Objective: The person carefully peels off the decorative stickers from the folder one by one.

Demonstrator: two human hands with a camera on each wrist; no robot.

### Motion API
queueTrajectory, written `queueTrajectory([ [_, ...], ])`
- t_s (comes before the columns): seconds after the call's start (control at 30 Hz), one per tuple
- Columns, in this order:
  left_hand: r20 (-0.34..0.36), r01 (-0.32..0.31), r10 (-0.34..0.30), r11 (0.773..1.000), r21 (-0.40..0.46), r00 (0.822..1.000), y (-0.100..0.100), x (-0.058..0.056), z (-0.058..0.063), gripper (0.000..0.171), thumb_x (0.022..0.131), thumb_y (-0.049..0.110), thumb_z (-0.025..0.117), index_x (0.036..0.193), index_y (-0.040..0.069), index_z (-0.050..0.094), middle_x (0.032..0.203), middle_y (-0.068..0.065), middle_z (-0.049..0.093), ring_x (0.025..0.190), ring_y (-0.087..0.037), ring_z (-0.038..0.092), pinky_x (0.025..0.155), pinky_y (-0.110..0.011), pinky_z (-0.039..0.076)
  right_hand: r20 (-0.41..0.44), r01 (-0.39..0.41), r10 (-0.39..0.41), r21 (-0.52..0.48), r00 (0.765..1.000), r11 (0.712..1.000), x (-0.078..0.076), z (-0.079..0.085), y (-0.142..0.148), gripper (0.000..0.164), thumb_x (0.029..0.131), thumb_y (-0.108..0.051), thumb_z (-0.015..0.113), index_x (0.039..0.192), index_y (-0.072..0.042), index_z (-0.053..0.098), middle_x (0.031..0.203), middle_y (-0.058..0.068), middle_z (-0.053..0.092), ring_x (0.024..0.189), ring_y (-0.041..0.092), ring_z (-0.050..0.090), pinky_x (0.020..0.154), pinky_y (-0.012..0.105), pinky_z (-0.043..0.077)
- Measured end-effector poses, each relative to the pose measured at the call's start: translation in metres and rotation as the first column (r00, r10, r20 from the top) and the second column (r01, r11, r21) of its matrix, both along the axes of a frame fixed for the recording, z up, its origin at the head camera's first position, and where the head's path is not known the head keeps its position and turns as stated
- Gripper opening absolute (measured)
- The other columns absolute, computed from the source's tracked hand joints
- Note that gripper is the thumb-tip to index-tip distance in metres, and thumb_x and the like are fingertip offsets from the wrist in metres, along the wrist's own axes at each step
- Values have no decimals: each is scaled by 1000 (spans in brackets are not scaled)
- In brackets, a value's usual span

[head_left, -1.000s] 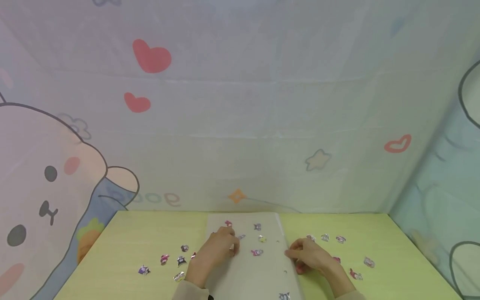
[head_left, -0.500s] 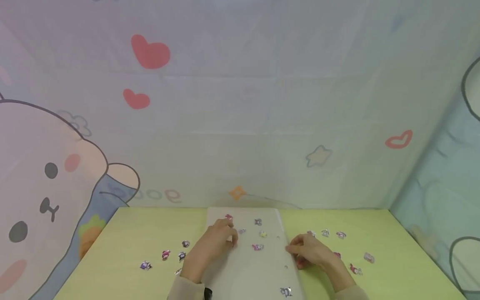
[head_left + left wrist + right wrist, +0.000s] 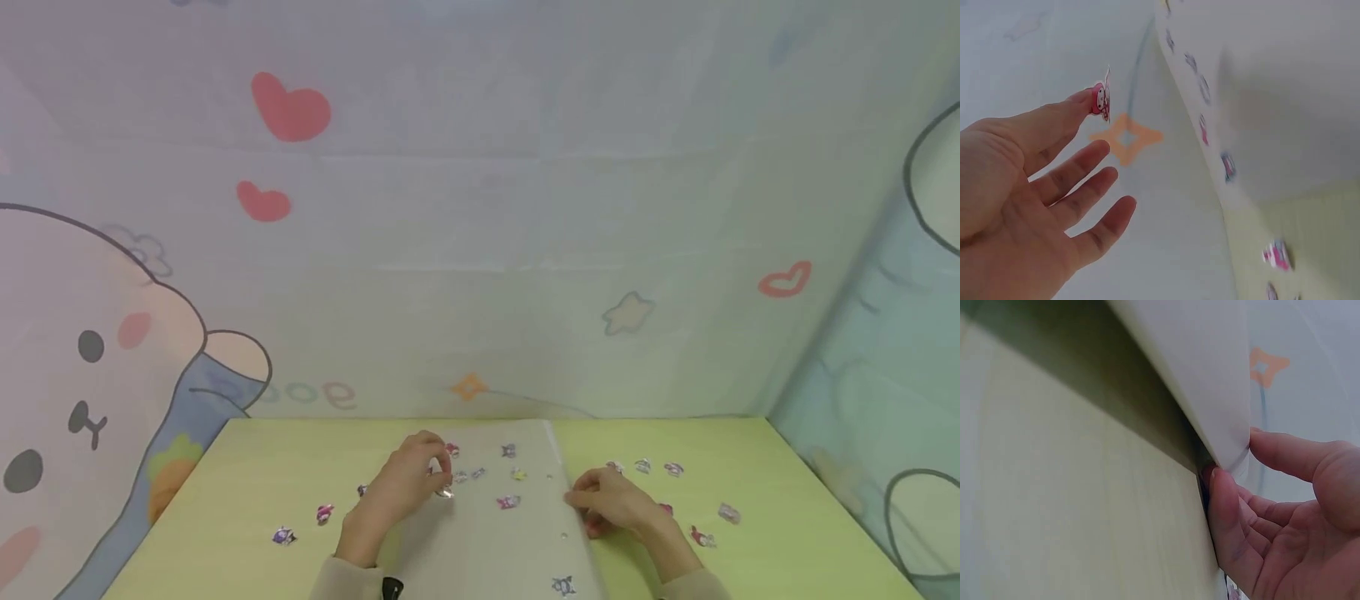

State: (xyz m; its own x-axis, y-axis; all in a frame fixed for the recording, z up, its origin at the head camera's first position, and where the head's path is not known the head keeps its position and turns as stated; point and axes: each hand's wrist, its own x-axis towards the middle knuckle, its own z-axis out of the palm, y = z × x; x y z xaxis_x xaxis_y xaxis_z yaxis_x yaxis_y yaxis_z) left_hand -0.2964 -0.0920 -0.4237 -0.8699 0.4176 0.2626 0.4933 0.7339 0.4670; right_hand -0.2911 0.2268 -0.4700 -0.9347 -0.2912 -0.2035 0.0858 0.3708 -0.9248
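Note:
My left hand (image 3: 405, 477) hovers over the left side of a white sheet (image 3: 498, 546). Its thumb and forefinger pinch a small sticker (image 3: 1100, 100) with a pink-hooded character, the other fingers loosely spread. At the sheet's right edge, my right hand (image 3: 617, 505) pinches the margin between thumb and forefinger. The right wrist view shows that edge (image 3: 1225, 431) raised off the table. Several character stickers lie on the sheet, among them a pink one (image 3: 508, 502), a yellow one (image 3: 518, 474) and a grey one (image 3: 563, 586) near the front.
Loose stickers are scattered on the yellow table (image 3: 315, 454), such as a purple one (image 3: 283, 536) on the left and a red one (image 3: 702, 537) on the right. A printed cloth (image 3: 480, 250) hangs behind the table.
My left hand has risen and shifted left, and the sticker in its fingers now shows. A sticker on the sheet beside it is uncovered. My right hand stays at the edge.

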Motion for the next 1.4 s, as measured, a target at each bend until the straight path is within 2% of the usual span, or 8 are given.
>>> queueTrajectory([
  [0.2,-6,-68,67,996,-58,998,-28,-5,7,12,78,18,66,73,21,56,113,-6,51,110,-29,41,83,-55,33,5,-9,9,1,1000,1000,1,-2,-2,38,81,-23,63,103,6,50,81,13,56,54,17,54,56,37,50],
  [0.43,19,-169,173,974,-151,985,-68,-14,15,10,83,19,61,78,18,53,108,-4,50,108,-29,41,79,-52,35,11,21,-22,24,1000,999,-3,-3,-2,38,80,-22,63,103,6,50,80,13,57,55,20,55,56,38,50],
  [0.63,31,-240,249,954,-182,968,-105,-22,12,10,84,17,59,76,16,53,107,-8,49,106,-33,40,73,-56,34,9,36,-36,30,999,999,-4,1,-1,38,81,-22,63,103,5,50,81,13,56,56,21,55,56,39,50],
  [0.77,92,-267,287,945,-188,953,-119,-25,2,9,84,16,59,76,13,55,104,-12,49,101,-35,43,72,-61,33,11,36,-37,31,999,999,-4,2,0,38,81,-21,63,104,6,49,80,13,56,54,20,54,55,38,50],
  [0.93,182,-297,336,931,-212,924,-128,-29,-16,10,83,15,60,75,11,56,94,-9,50,88,-28,47,70,-60,33,14,14,-14,23,1000,1000,-2,2,-2,39,80,-22,63,104,6,50,81,13,55,55,20,55,56,39,50],
  [1.07,189,-308,352,924,-225,917,-129,-34,-24,11,81,13,61,71,12,56,89,-6,49,83,-25,45,71,-58,31,-8,22,-21,31,1000,999,-2,1,-3,38,80,-22,64,102,5,51,79,13,56,55,21,55,55,38,50],
  [1.2,165,-307,352,919,-248,921,-127,-36,-27,13,79,11,61,67,13,57,88,-5,49,90,-30,43,74,-63,28,-7,33,-33,38,999,999,-1,-1,-2,37,80,-21,64,102,6,51,79,13,56,54,21,55,54,38,50],
  [1.4,133,-331,381,897,-293,915,-122,-34,-22,15,79,13,65,66,14,57,91,-6,50,109,-38,34,79,-65,23,-10,30,-29,35,1000,999,0,1,-2,36,80,-21,64,101,5,51,78,13,56,54,21,55,54,38,50],
])
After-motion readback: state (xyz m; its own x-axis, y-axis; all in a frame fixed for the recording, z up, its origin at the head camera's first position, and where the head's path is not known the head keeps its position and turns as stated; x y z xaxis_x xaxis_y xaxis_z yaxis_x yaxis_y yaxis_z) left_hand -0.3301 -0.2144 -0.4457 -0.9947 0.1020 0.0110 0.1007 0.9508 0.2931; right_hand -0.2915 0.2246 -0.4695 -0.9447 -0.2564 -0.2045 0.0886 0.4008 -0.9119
